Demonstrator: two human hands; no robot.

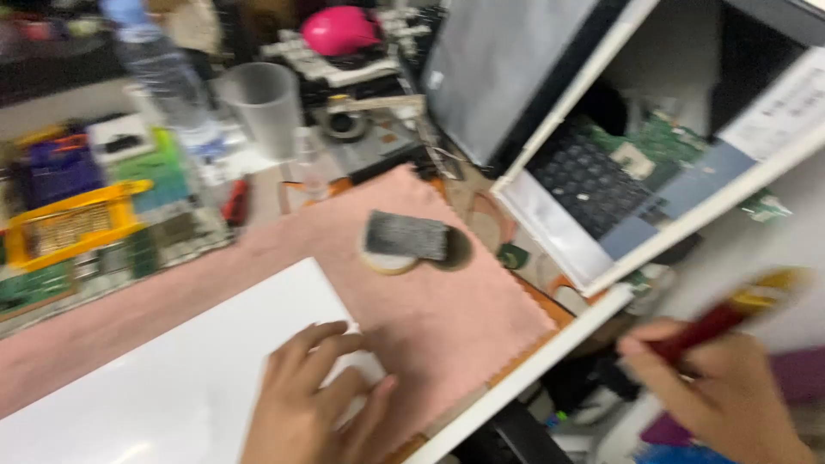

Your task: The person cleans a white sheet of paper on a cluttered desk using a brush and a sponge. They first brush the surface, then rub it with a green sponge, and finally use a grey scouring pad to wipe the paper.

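Note:
My left hand point(314, 399) rests flat on the near corner of a white panel point(172, 378) that lies on a pink cloth point(430, 301), fingers spread and holding nothing. Off the desk's right edge, my right hand point(730, 391) grips a red and yellow tool handle point(730, 314); its tip is blurred. A small grey part on round discs point(408, 242) sits on the pink cloth beyond my left hand.
A clear plastic cup point(262, 107) and a water bottle point(163, 73) stand at the back. A yellow tray point(69, 223) and circuit boards lie at the left. White shelving point(653, 241) at the right holds a dark keyboard point(593, 185). A pink object point(339, 30) sits far back.

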